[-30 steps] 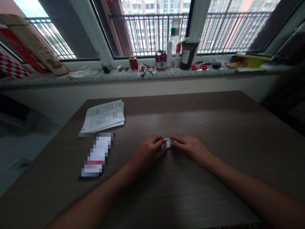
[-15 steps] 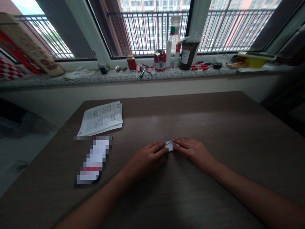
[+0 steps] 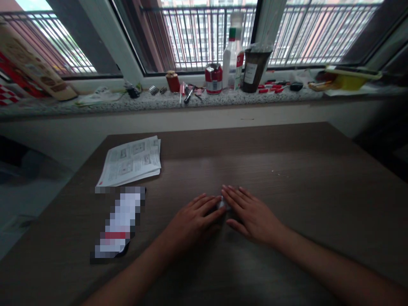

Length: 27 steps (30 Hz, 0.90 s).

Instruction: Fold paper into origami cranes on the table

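Observation:
A small folded piece of white paper [image 3: 222,203] lies on the brown table, mostly covered by my fingers. My left hand [image 3: 196,214] grips its left side, with the thumb at the near edge and the fingers over the top. My right hand [image 3: 250,212] rests flat across the paper's right part, fingers stretched out and thumb spread apart towards me. Only a small bit of the paper shows between the two hands, so its folds cannot be made out.
Printed sheets [image 3: 130,161] lie at the table's back left, with a pixelated phone-shaped object [image 3: 119,223] nearer me. On the windowsill [image 3: 111,106] stand a red can [image 3: 213,79], bottles [image 3: 228,63], a dark cup [image 3: 253,70], a reddish-brown container [image 3: 172,81] and small tools.
My right hand has slid left and flattened over the paper, its thumb now spread away. Less of the paper shows. My left hand stays at the paper's left side. The view has shifted slightly.

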### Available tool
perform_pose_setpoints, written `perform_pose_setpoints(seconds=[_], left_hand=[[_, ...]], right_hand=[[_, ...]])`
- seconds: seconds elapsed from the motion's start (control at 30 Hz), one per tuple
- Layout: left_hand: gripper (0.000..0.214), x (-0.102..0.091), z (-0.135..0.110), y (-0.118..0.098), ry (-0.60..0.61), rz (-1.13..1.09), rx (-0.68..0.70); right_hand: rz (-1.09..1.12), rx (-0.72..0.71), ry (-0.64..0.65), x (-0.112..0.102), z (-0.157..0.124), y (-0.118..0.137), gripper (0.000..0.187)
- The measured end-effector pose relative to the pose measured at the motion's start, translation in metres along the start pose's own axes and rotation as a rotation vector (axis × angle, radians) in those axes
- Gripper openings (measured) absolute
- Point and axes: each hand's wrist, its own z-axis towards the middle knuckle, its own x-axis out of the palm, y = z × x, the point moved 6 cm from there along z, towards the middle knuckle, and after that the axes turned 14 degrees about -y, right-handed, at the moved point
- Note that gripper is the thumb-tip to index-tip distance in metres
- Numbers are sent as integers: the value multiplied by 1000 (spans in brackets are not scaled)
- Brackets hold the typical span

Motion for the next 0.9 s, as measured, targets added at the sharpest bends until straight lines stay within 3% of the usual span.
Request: perform_pose_setpoints(seconds=[0.2, 0.57, 0.77, 0.9], left_hand=[[50, -4, -1, 1, 41, 25, -4], [48, -16, 5, 2, 34, -45, 44], [55, -14, 2, -1, 97, -5, 1], [55, -11, -3, -3, 62, -58, -9]], right_hand=[[-33, 45, 70, 11, -8, 1, 82], [-18, 66, 81, 10, -8, 4, 92], [-38, 56, 47, 12, -8, 4, 91], [-34, 62, 26, 11, -7, 4, 90]])
